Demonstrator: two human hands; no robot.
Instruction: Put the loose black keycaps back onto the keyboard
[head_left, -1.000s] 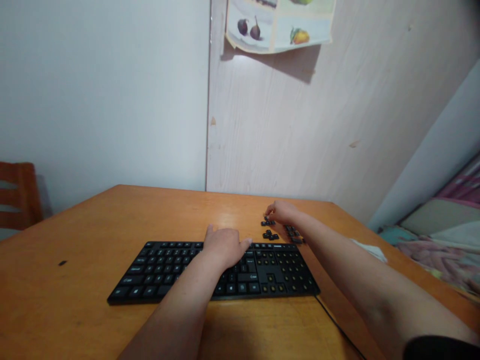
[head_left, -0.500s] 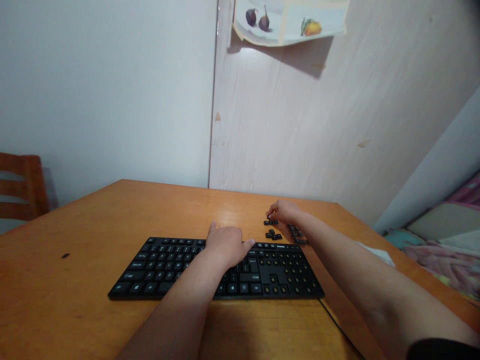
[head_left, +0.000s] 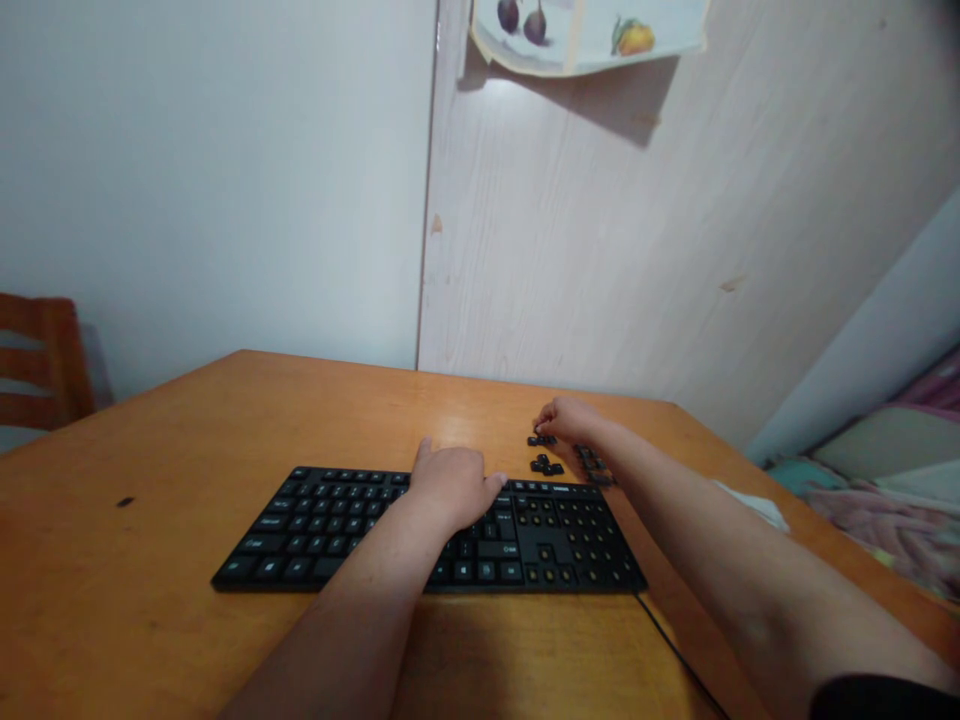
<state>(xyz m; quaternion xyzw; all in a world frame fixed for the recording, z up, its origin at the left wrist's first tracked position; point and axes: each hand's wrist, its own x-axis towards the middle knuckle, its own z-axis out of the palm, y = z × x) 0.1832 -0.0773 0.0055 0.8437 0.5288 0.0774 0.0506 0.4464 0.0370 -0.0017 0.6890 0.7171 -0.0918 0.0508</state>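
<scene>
A black keyboard (head_left: 337, 520) lies flat on the wooden table. Its letter keys are in place, while the right-hand section (head_left: 592, 540) shows bare key posts with no caps. My left hand (head_left: 450, 485) rests across the keyboard's upper middle, thumb and little finger spread apart; its other fingertips are hidden behind the hand. Beyond the keyboard, my right hand (head_left: 564, 418) pinches a small dark keycap at its fingertips, just above a short row of black keycaps (head_left: 541, 441). A small cluster of keycaps (head_left: 546, 466) sits nearer the keyboard. More keycaps (head_left: 592, 463) lie beside the right wrist, partly covered.
The keyboard's cable (head_left: 679, 655) runs off the lower right under my right forearm. A white tissue-like piece (head_left: 756, 507) lies at the table's right side. At left, a small dark piece (head_left: 125, 501) lies on the table (head_left: 165, 440), with a wooden chair (head_left: 52, 350) behind.
The view has tilted slightly, shifting the picture a little. Both hands stay nearly where they were, the left on the keyboard and the right by the keycap row.
</scene>
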